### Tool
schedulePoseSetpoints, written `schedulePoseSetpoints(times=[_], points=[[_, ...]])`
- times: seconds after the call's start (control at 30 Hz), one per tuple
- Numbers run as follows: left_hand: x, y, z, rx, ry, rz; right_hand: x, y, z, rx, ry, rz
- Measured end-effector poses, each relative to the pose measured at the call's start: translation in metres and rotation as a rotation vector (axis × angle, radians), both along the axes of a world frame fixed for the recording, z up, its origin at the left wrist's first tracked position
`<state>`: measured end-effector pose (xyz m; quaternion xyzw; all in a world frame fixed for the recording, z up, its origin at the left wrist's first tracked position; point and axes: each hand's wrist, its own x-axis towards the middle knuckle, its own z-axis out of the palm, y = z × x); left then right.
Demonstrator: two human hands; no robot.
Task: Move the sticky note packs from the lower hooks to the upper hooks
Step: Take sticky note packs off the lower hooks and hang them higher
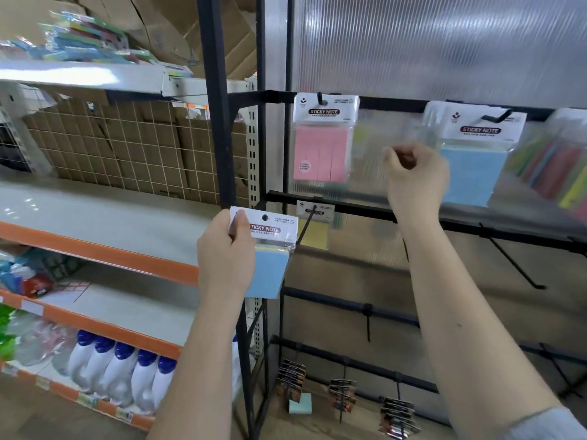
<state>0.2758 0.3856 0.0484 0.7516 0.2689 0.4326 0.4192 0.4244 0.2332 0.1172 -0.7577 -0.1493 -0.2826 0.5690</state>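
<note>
Left hand: your left hand (226,252) held a blue sticky note pack (265,252) by the left edge of its white header card, with the thumb on the front face and the fingers (236,217) pinching the card from behind.
Held pack position: the pack sat off any hook, in front of the rack's black upright post (219,100), just left of the lower rail (349,211).
Right hand: your right hand (413,173) was raised between the two rails, with its fingers curled into a loose fist; you could not tell whether anything was gripped inside it.
Lower hook: a yellow sticky note pack (316,227) hung on the lower hook (306,227), just right of the held pack.
Upper hooks: a pink sticky note pack (322,141) hung on the left upper hook (320,98); a second blue pack (476,157) hung on the next upper hook (495,117), just beside your right hand.
Far right: further packs of multicoloured strips (552,166) hung at the frame edge, blurred.
Backing: a translucent ribbed panel (444,42) stood behind the rails.
Adjacent shelving: white bottles with blue caps (124,373) stood on the bottom shelf at left.
</note>
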Motion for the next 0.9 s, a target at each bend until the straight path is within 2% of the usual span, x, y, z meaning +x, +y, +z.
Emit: schedulePoseSetpoints(times=[0.23,0.43,0.73,0.9], points=[[0.003,-0.028,0.006,0.013,0.029,-0.113,-0.016,-0.063,-0.061,0.001,0.207,-0.046],[0.025,-0.053,0.018,0.071,-0.014,-0.205,-0.013,-0.111,-0.093,-0.107,0.278,-0.105],[0.074,-0.118,0.048,0.132,-0.201,-0.333,0.001,-0.188,-0.096,-0.273,0.321,-0.145],[0.102,-0.155,0.076,0.189,-0.310,-0.457,0.010,-0.214,-0.097,-0.282,0.380,-0.083]])
